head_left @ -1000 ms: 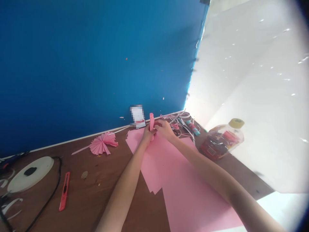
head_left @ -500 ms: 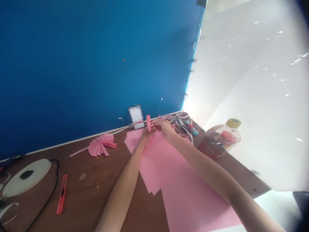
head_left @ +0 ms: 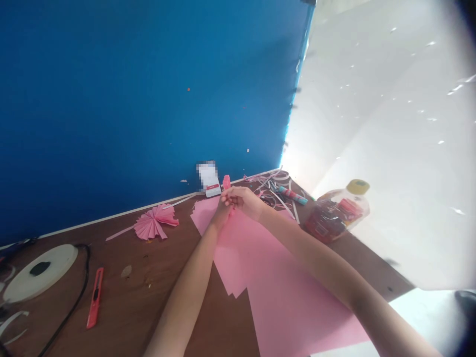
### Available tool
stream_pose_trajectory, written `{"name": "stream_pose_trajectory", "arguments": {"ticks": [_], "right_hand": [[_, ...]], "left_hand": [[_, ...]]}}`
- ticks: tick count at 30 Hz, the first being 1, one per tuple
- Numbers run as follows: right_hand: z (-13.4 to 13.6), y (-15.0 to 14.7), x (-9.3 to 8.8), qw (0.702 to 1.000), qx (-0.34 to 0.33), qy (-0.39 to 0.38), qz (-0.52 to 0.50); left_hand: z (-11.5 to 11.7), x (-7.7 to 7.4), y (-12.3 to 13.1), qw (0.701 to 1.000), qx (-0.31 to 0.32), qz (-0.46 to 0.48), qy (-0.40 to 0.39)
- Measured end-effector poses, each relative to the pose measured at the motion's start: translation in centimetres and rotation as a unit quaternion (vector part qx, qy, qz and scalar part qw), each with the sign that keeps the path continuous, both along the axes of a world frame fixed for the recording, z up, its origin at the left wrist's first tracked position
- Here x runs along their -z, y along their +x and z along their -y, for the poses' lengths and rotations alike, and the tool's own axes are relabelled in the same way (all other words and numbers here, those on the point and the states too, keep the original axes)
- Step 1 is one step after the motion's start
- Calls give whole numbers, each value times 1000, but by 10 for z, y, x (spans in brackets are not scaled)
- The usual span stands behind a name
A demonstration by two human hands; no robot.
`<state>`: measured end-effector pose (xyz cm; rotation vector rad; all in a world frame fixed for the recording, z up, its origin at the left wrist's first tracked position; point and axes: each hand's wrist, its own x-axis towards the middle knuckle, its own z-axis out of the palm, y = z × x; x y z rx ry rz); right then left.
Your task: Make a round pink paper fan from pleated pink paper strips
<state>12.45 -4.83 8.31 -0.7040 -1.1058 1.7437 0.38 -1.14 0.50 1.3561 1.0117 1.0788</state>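
My left hand is closed around a narrow, folded strip of pink paper, whose top end sticks up above the fingers. Over it, my right hand has its fingers bent together against the left hand and the strip; what lies between these fingertips is hidden. Beneath both hands spread large sheets of pink paper, overlapping on the brown table. To the left lies a pleated pink paper fan with a strip trailing from it.
A red box cutter, a black cable and a round whitish disc are at the left. Paper strips and a blue-red tube lie at the back right, near a yellow-capped plastic bottle. A blue wall rises behind.
My right hand has moved left and slightly down over the folded pink paper, covering more of it. Less of the strip now shows above the hands.
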Motion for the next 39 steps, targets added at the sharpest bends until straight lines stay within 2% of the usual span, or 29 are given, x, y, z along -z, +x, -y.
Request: {"name": "stream_pose_trajectory", "arguments": {"ticks": [2,5,8,12,16,18,20,21,22,23,25,26,27,28,30,31,35,39], "right_hand": [[0,-2,3,1000,-5,4,9],[0,-4,6,1000,-9,9,22],[1,-4,4,999,9,5,40],[1,0,-4,998,42,17,39],[1,1,-10,998,44,22,45],[2,2,-13,996,46,33,75],[2,6,-17,983,65,61,161],[2,11,-20,966,84,84,228],[1,16,-22,935,121,113,313],[0,23,-25,885,167,158,404],[-3,39,-28,746,219,215,591],[-4,47,-29,686,207,216,663],[-6,54,-28,641,182,204,717],[-8,59,-27,609,154,186,755],[-10,64,-25,569,93,155,802],[-11,64,-24,560,63,147,813],[-7,56,-22,564,-17,207,799],[-3,43,-15,523,-39,215,824]], "left_hand": [[-4,9,-3,1000,6,-15,26],[-10,24,-5,999,17,-45,13],[-15,31,-3,999,34,-8,0],[-16,27,6,989,77,121,-32],[-10,18,12,981,107,144,-79],[-8,14,13,977,109,162,-83],[-7,10,13,975,110,182,-70],[-6,8,14,974,108,192,-60],[-6,7,14,973,103,200,-51],[-6,5,14,973,94,207,-43],[-6,2,15,973,75,215,-37],[-6,1,15,973,69,217,-40],[-6,0,16,973,64,217,-46],[-5,-1,16,973,59,217,-52],[-5,-2,16,973,51,217,-61],[-5,-2,16,973,48,219,-61],[-5,-2,16,973,46,221,-59],[-5,-2,16,973,45,217,-56]]}}
